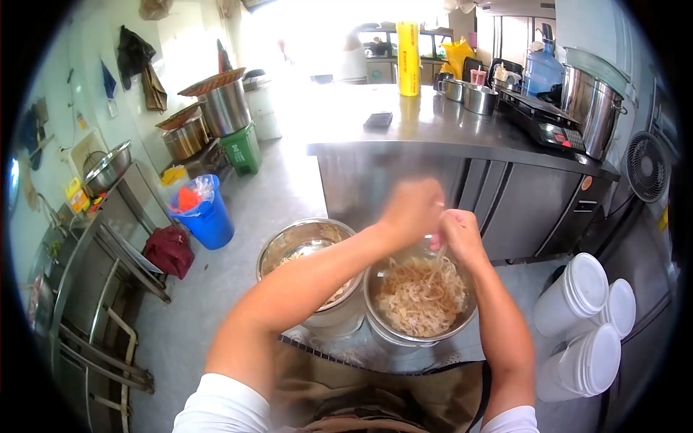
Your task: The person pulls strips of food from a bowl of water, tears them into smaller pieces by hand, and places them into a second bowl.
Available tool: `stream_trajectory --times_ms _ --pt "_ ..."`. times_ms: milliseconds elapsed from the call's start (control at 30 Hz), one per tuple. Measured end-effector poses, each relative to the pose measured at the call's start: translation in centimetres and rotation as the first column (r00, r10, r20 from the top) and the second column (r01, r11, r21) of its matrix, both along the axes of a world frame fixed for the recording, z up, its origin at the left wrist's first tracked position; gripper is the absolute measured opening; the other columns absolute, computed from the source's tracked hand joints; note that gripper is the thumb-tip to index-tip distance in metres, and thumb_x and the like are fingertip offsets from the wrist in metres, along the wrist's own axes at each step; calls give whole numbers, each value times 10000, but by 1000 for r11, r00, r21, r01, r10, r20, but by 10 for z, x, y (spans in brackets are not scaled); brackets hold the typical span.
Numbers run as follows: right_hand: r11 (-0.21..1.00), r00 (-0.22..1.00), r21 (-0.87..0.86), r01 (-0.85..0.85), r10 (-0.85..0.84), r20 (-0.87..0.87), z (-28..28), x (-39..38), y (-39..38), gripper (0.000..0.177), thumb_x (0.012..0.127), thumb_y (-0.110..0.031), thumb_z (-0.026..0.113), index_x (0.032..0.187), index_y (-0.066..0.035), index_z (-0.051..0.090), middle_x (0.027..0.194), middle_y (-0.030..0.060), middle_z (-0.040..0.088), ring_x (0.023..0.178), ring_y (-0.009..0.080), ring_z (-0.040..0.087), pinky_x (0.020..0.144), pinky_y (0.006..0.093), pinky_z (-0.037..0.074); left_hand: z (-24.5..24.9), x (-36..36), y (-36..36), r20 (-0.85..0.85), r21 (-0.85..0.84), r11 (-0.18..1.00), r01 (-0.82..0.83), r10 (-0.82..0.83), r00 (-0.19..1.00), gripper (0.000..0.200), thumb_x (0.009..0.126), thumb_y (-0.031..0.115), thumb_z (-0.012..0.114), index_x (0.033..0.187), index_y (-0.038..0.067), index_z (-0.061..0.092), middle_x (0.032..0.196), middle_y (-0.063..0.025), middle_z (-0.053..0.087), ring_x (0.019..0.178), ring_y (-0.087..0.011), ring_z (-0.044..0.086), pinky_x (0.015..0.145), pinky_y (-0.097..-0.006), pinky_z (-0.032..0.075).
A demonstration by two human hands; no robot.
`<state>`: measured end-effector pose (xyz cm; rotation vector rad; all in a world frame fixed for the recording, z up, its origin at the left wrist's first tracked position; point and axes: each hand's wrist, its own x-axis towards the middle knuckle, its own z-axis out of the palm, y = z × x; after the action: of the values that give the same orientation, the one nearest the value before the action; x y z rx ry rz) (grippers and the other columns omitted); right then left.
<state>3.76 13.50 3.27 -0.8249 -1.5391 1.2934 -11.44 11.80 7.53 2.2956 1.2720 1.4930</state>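
Observation:
A steel bowl point(471, 312) filled with pale brown shredded strips point(422, 296) stands in front of me, on top of a white bucket. Above its far edge, my left hand point(415, 209) is raised and smeared by motion. Close beside it, my right hand point(460, 232) has its fingers pressed together on something thin and pale that I cannot make out. A second steel bowl point(268, 249), holding some pale strips, sits to the left, partly hidden under my left forearm.
White lidded buckets point(581, 285) stand at the right. Beyond the bowls is a steel counter point(346, 133) with pots point(480, 99), a scale point(556, 133) and a yellow roll point(408, 61). A blue bin point(209, 220) and metal racks point(94, 224) are on the left.

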Motion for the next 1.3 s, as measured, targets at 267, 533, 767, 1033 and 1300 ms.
stream_trajectory --times_ms 267,533,767,1033,1300 --pt "998 994 -34 -49 45 -96 -36 9 -6 238 873 -72 412 729 15 579 661 118 619 566 189 608 573 300 516 16 -30 29 101 -132 990 -51 65 993 74 807 29 637 803 -29 590 681 -99 662 613 -124 646 554 -265 510" --pt "984 966 73 -163 144 215 -53 28 2 243 896 -178 558 828 32 659 773 61 679 755 122 637 711 257 495 29 -18 9 106 -372 921 119 -85 991 133 816 68 641 846 -46 579 733 -122 657 656 -168 663 579 -288 552" --pt "979 966 131 -157 125 224 -54 28 -4 260 866 -159 652 1040 35 645 970 79 672 914 128 614 779 281 493 26 -12 9 54 -430 890 149 -139 989 137 814 71 639 854 -46 581 759 -127 667 663 -161 659 590 -281 544" --pt "955 988 291 -63 18 154 -17 15 -1 250 946 -174 571 1081 28 634 955 66 676 913 118 606 803 277 486 18 -7 5 -171 -248 964 95 -140 975 86 807 36 604 823 -44 578 696 -113 652 645 -134 654 591 -285 521" --pt "979 980 73 -188 182 81 -24 21 -5 210 951 -194 586 947 9 641 809 10 652 749 67 589 704 227 470 17 -21 13 21 -383 915 127 -128 991 97 829 20 649 840 -21 561 719 -81 652 646 -123 647 575 -251 517"
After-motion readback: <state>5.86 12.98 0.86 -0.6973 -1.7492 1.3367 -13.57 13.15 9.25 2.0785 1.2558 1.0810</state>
